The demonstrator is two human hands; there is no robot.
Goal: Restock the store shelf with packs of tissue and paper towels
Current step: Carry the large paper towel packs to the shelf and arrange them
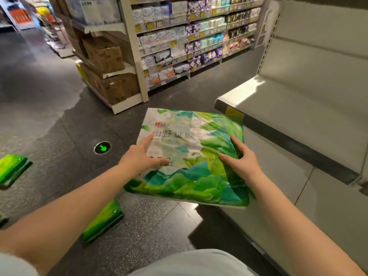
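You hold a large green-and-white pack of tissue [191, 156] in front of you, above the dark floor [49, 120] and just off the front edge of the grey shelf [298, 116] on your right. The pack is tilted, its printed face turned up toward you, and its far right corner sits at the shelf's front left corner, close by a yellow price tag [232, 112] (whether it touches the edge, you cannot tell from here).

Your left hand [141, 156] lies on the pack's left side, fingers spread, with the forefinger stretched up along the white part and the thumb pressed on the printed face. Your right hand [242, 158] grips the right side, thumb and fingers curled into the wrapper so that the plastic bunches between them.

The shelf board itself is bare where it shows, with a pale back panel [318, 56] rising behind it.

On the floor to your left lie two flatter green packs: one [103, 222] near your left forearm, another [13, 169] at the left edge of the view. A round floor light with a green arrow [102, 147] sits between them and the held pack.

Across the aisle stands a stocked shelf unit [189, 36] full of small packets, with brown cardboard boxes [105, 56] stacked at its near end.
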